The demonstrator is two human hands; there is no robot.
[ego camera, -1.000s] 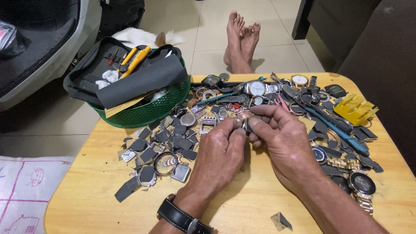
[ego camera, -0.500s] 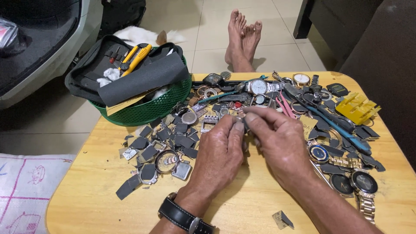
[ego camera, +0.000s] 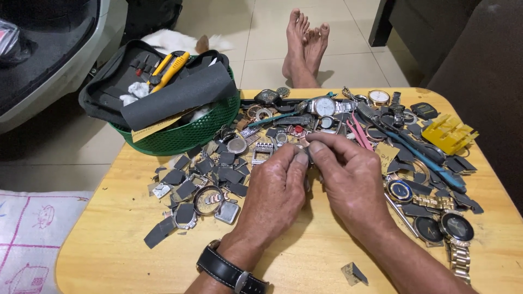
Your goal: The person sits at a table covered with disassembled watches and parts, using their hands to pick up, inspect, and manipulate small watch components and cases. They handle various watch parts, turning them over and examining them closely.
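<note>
The one camera sits on my head and looks steeply down and forward over the wooden tabletop (ego camera: pixel 125 239), close enough that the tabletop fills most of the frame. My left hand (ego camera: pixel 275 190) and right hand (ego camera: pixel 351 182) meet at the centre. The tiled floor (ego camera: pixel 261 43) and my bare feet (ego camera: pixel 305 46) lie at the top middle, a green basket (ego camera: pixel 185 136) at upper left.

Wooden table (ego camera: pixel 125 239) under scattered watches (ego camera: pixel 414 196), dark scraps (ego camera: pixel 180 179), green basket (ego camera: pixel 180 136)
</note>
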